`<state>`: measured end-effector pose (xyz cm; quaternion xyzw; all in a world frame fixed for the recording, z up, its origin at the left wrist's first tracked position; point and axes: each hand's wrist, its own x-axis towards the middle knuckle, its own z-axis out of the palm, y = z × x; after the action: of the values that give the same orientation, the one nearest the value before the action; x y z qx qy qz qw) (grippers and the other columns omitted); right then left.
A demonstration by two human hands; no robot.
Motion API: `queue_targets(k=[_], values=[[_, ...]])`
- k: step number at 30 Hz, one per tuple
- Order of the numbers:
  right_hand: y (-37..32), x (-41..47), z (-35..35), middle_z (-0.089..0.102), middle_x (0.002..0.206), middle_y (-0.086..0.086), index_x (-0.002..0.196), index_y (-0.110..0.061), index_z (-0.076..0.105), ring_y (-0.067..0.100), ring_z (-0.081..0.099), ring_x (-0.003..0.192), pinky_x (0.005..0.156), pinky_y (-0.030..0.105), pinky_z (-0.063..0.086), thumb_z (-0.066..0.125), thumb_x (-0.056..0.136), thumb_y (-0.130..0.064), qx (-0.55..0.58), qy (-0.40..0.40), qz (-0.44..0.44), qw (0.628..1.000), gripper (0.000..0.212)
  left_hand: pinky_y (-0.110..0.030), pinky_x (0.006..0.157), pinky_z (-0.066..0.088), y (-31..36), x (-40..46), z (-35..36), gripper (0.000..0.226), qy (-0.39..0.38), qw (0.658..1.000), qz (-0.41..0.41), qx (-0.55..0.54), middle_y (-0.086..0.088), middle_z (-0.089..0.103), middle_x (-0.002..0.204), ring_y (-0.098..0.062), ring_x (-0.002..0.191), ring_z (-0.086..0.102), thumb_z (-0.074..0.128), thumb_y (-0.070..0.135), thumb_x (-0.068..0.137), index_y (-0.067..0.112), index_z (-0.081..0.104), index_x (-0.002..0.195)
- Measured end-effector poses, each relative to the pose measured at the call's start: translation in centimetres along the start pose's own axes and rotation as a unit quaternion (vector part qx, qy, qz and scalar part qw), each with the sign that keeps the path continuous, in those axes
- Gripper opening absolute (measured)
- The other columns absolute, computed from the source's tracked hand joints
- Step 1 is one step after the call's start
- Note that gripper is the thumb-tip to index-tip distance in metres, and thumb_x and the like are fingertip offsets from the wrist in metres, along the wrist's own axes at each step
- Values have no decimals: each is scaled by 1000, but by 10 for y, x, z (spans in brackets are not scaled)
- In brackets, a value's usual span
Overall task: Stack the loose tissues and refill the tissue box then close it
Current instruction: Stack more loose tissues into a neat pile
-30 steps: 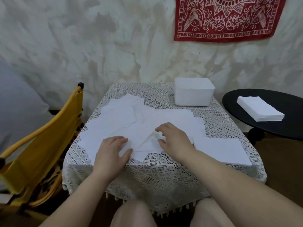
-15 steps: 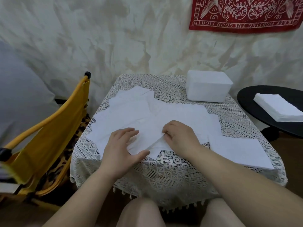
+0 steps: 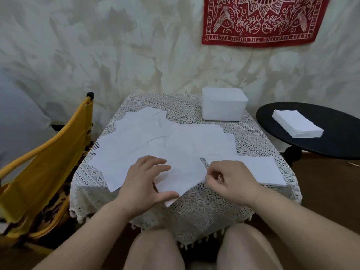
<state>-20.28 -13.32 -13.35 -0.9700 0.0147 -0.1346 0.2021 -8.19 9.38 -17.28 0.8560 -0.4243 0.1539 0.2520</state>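
Observation:
Several loose white tissues [image 3: 155, 139] lie spread and overlapping across the lace-covered table [image 3: 196, 207]. One tissue [image 3: 181, 172] sits at the near edge between my hands. My left hand [image 3: 145, 182] holds its left side, thumb at the near corner and fingers spread on top. My right hand [image 3: 229, 180] pinches its right corner. A separate flat tissue [image 3: 263, 170] lies to the right of my right hand. The white tissue box [image 3: 224, 106] stands at the table's far right.
A round black side table [image 3: 331, 147] on the right carries a neat stack of white tissues [image 3: 297, 123]. A yellow chair [image 3: 44, 158] stands close to the table's left side. A red patterned cloth [image 3: 261, 18] hangs on the wall behind. My knees show below the table's edge.
My right hand has moved right to the tissue's right corner and pinched it. My left hand shifted to the tissue's near left corner. The camera view swung slightly.

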Motion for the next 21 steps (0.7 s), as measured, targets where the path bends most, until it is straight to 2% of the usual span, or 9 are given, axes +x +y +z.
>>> queue_targets(k=[3,5,7,10,12,15,18,21], values=[[1,-3,-1,62,65,-10,80,-27,64,3,53,61,60,17,36,27,69,-68,19,-6,22,1000,57,-36,89,46,0,-4,0,48,36,998,-41,-10,10,64,109,-16,107,50,46,62,82,25,72,98],[-1,1,0,63,71,-11,81,-26,64,4,53,67,63,21,37,26,72,-68,-8,20,17,1000,57,-37,83,51,0,-10,2,33,52,998,-45,2,8,66,105,-15,102,51,45,38,84,23,72,96],[-2,5,6,63,78,-11,84,-24,65,8,54,76,66,25,38,32,78,-61,-29,39,-14,999,50,-35,82,51,-1,-16,3,39,44,998,-35,24,5,65,108,-17,102,50,38,24,78,21,71,98],[-3,9,15,65,95,-6,100,-19,66,16,53,96,76,29,41,43,88,-46,-42,20,-35,998,36,-35,85,49,-2,-24,3,42,26,997,-33,58,3,65,111,-23,102,53,38,26,75,20,70,102],[-3,13,19,62,109,-4,112,-19,62,17,50,106,82,27,39,48,94,-33,-55,11,-29,998,27,-33,84,48,0,-24,3,35,46,994,-76,58,4,66,108,-22,102,53,47,34,81,20,71,102],[-4,24,24,51,130,-3,127,-20,52,17,49,115,89,26,38,46,94,-25,-57,-1,7,998,34,-28,82,41,5,-14,-1,28,50,980,-186,46,6,63,106,-20,105,49,60,35,87,22,68,110],[-6,33,28,40,142,-1,137,-19,42,21,48,121,93,27,39,45,93,-18,-48,-19,37,998,44,-27,79,42,11,-6,-4,35,13,975,-217,42,15,60,96,-12,102,50,57,45,87,28,62,117],[-6,39,31,39,143,1,137,-17,42,21,48,121,95,27,37,45,91,-11,-26,-23,41,999,46,-27,76,44,15,-5,-6,35,9,972,-233,6,19,58,80,-9,91,55,62,44,83,29,62,115]])
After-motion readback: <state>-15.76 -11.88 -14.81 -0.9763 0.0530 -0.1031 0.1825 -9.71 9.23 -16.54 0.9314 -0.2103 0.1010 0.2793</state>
